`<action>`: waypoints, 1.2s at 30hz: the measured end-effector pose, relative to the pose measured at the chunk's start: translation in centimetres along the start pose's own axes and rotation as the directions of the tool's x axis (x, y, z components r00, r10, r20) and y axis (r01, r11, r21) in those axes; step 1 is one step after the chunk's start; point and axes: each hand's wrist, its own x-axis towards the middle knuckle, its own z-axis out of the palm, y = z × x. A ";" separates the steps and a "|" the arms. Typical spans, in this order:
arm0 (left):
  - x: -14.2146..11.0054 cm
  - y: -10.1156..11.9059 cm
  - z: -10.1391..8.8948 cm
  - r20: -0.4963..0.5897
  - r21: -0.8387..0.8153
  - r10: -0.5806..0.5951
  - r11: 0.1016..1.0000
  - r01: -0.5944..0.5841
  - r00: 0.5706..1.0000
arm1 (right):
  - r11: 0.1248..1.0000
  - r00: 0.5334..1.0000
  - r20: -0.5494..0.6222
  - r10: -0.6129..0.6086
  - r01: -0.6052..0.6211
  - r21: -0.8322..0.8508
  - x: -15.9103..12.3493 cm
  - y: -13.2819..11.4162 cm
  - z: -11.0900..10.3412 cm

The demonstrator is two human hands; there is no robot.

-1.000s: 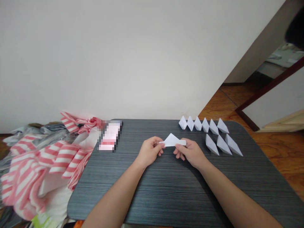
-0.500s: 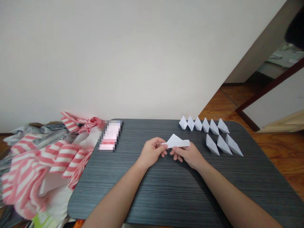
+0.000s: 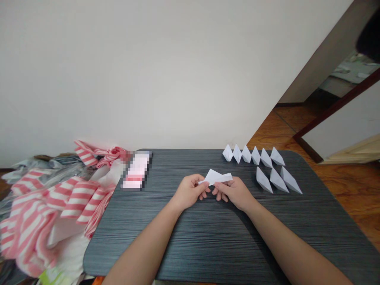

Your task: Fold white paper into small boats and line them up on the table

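Observation:
A small folded piece of white paper (image 3: 213, 177) is held above the dark table (image 3: 196, 237), with a peak in its middle and a flap reaching out to the right. My left hand (image 3: 191, 190) pinches its left end between thumb and fingers. On the other side, my right hand (image 3: 233, 192) grips the lower right part, thumb on the near face. The fingertips behind the paper are partly hidden. To the right, several folded white paper boats (image 3: 266, 157) stand in a back row, and three more paper boats (image 3: 279, 181) sit in front of them.
A blurred-out, pixelated flat item (image 3: 136, 170) lies at the table's back left. Left of the table is a heap of red-and-white striped cloth (image 3: 71, 198) and plastic bags. A pale wall (image 3: 166, 79) rises behind; wooden floor (image 3: 344, 186) shows at right.
The flap on the right of the paper now tilts upward, and the central peak leans further left. Both hands keep their hold, nearly in place. The whole view has shifted slightly.

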 end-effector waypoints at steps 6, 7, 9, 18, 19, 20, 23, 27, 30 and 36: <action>0.2 -0.1 -0.8 -0.058 -0.019 -0.015 1.000 0.014 0.998 | 0.989 0.988 -0.151 -0.038 0.059 0.137 0.0 0.1 -1.1; 0.2 -0.1 -0.9 -0.061 -0.021 -0.014 1.000 0.013 0.998 | 0.988 0.987 -0.156 -0.040 0.062 0.140 0.0 0.1 -1.3; 0.2 0.0 -0.9 -0.062 -0.026 -0.014 1.000 0.012 0.998 | 0.988 0.991 -0.129 -0.040 0.058 0.141 0.0 0.0 -1.4; 0.1 0.2 -0.7 -0.023 0.001 -0.016 1.000 0.016 1.000 | 0.995 0.996 -0.076 -0.044 0.051 0.084 -0.1 0.0 -0.9; 0.1 0.2 -0.7 -0.022 0.002 -0.015 1.000 0.015 1.000 | 0.995 0.996 -0.075 -0.046 0.052 0.080 -0.1 0.0 -0.9; 0.1 0.2 -0.8 -0.020 0.002 -0.015 1.000 0.015 1.000 | 0.996 0.996 -0.072 -0.047 0.053 0.078 -0.2 0.0 -0.9; 0.1 0.1 -0.9 -0.007 0.006 -0.017 1.000 0.017 1.000 | 0.995 0.997 -0.061 -0.045 0.050 0.090 -0.1 -0.1 -1.0; 0.1 -0.1 -1.0 0.004 0.028 -0.010 1.000 0.010 1.000 | 0.991 0.992 -0.100 -0.075 0.085 0.107 0.0 -0.2 -1.1; 0.1 -0.1 -0.9 0.015 0.033 0.003 0.999 -0.004 1.000 | 0.988 0.986 -0.137 -0.090 0.106 0.111 0.0 0.0 -1.2; 0.2 -0.1 -0.3 0.019 -0.077 0.065 0.995 -0.063 0.998 | 0.996 0.992 -0.091 -0.086 0.088 0.018 0.0 -0.1 -1.0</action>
